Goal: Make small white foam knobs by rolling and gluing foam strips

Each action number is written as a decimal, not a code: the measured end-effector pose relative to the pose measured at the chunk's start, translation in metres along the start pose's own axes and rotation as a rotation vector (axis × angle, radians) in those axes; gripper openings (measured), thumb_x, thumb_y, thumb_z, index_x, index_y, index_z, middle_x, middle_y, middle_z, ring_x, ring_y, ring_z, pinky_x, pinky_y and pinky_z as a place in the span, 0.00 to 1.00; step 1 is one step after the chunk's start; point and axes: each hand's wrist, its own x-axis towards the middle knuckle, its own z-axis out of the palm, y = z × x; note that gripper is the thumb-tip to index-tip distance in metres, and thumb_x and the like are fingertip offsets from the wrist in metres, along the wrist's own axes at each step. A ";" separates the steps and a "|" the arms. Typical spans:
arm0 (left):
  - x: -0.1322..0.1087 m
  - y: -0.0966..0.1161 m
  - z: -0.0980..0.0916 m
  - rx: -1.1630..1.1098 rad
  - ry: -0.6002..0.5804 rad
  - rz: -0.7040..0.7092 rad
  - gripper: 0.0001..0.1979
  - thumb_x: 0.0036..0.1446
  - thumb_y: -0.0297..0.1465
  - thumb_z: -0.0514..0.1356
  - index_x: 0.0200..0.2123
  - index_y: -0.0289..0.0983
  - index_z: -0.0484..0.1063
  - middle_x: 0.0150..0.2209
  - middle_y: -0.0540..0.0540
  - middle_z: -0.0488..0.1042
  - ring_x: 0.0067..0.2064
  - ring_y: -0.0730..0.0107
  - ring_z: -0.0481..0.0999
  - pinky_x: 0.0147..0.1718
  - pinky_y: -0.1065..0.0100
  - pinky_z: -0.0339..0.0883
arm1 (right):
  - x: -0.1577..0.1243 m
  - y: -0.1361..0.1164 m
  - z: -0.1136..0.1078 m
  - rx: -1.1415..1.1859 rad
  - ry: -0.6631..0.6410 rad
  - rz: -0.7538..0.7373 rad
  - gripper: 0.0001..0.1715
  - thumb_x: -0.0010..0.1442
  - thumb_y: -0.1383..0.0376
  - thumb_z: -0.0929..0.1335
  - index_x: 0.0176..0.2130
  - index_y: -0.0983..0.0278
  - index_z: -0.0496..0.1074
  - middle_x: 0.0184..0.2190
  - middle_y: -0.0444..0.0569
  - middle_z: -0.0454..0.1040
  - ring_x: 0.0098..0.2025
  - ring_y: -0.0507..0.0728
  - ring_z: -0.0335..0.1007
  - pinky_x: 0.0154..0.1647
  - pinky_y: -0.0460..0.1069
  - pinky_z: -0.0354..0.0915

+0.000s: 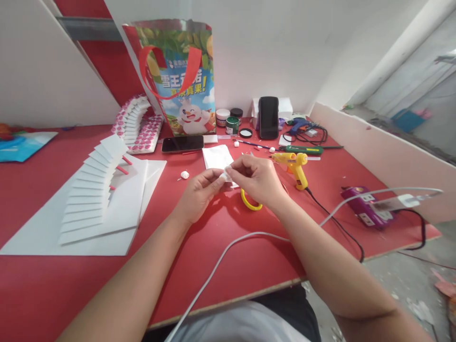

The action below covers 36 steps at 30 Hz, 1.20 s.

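Note:
Between the fingertips of both my hands is a small crumpled white piece; its material is hard to make out. My left hand pinches it from the left, and my right hand grips it from the right, thumb against fingers. Just behind them lies a stack of white paper squares. A yellow ring-shaped handle shows partly under my right hand. To the left of my hands rests a small white wad. A yellow glue gun lies right of my right hand.
On the left, a stepped white curved staircase model stands on white boards. Behind are a phone, a printed bag, and paint jars. A white cable crosses the red table towards a purple power strip.

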 end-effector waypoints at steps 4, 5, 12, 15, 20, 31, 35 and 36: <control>0.000 -0.001 0.001 0.059 0.012 0.023 0.09 0.58 0.35 0.67 0.40 0.36 0.79 0.38 0.45 0.80 0.43 0.65 0.80 0.53 0.58 0.71 | 0.000 0.003 0.004 0.020 -0.018 0.002 0.09 0.58 0.64 0.69 0.29 0.66 0.76 0.23 0.44 0.75 0.25 0.50 0.66 0.28 0.46 0.60; 0.000 -0.001 0.001 0.073 0.020 0.025 0.10 0.58 0.35 0.67 0.40 0.36 0.78 0.39 0.45 0.81 0.44 0.64 0.80 0.53 0.58 0.71 | 0.000 0.003 0.004 0.024 -0.023 0.002 0.09 0.58 0.63 0.69 0.29 0.66 0.75 0.24 0.44 0.75 0.25 0.50 0.66 0.29 0.46 0.60; 0.002 -0.005 -0.003 0.091 0.158 -0.024 0.15 0.51 0.39 0.71 0.38 0.36 0.77 0.37 0.45 0.81 0.40 0.65 0.82 0.50 0.59 0.72 | 0.004 -0.010 -0.025 -0.595 0.133 0.055 0.17 0.62 0.62 0.65 0.23 0.64 0.68 0.18 0.44 0.65 0.22 0.51 0.56 0.27 0.48 0.51; 0.002 -0.005 -0.003 0.079 0.183 -0.041 0.17 0.48 0.40 0.73 0.37 0.35 0.77 0.37 0.45 0.82 0.39 0.65 0.82 0.49 0.60 0.72 | 0.006 -0.026 -0.042 -0.919 0.019 0.195 0.16 0.62 0.66 0.63 0.24 0.65 0.70 0.19 0.49 0.68 0.23 0.53 0.57 0.26 0.50 0.47; 0.001 -0.003 -0.001 0.058 0.208 -0.054 0.18 0.48 0.41 0.73 0.36 0.35 0.77 0.35 0.45 0.82 0.38 0.66 0.82 0.47 0.62 0.73 | -0.012 -0.045 -0.069 -1.171 -0.204 0.419 0.18 0.63 0.62 0.64 0.23 0.64 0.71 0.22 0.52 0.70 0.23 0.55 0.62 0.25 0.50 0.48; 0.002 0.001 -0.001 -0.005 0.203 -0.063 0.17 0.47 0.39 0.73 0.35 0.34 0.77 0.34 0.46 0.82 0.38 0.65 0.83 0.51 0.58 0.71 | -0.021 0.053 -0.103 -0.710 0.153 0.631 0.19 0.51 0.54 0.71 0.20 0.63 0.65 0.18 0.45 0.66 0.22 0.53 0.60 0.24 0.49 0.53; 0.002 0.005 -0.003 0.046 0.236 -0.058 0.19 0.46 0.42 0.73 0.34 0.35 0.76 0.33 0.46 0.81 0.35 0.69 0.81 0.45 0.63 0.73 | -0.010 0.063 -0.099 -0.308 0.293 0.652 0.14 0.44 0.59 0.73 0.20 0.64 0.68 0.15 0.44 0.64 0.20 0.52 0.58 0.22 0.48 0.53; 0.003 0.007 -0.003 0.083 0.252 -0.055 0.19 0.47 0.42 0.72 0.35 0.35 0.76 0.34 0.46 0.81 0.35 0.69 0.80 0.43 0.64 0.74 | -0.008 0.059 -0.098 -0.283 0.308 0.636 0.12 0.44 0.59 0.72 0.21 0.65 0.69 0.16 0.44 0.65 0.20 0.52 0.58 0.22 0.48 0.54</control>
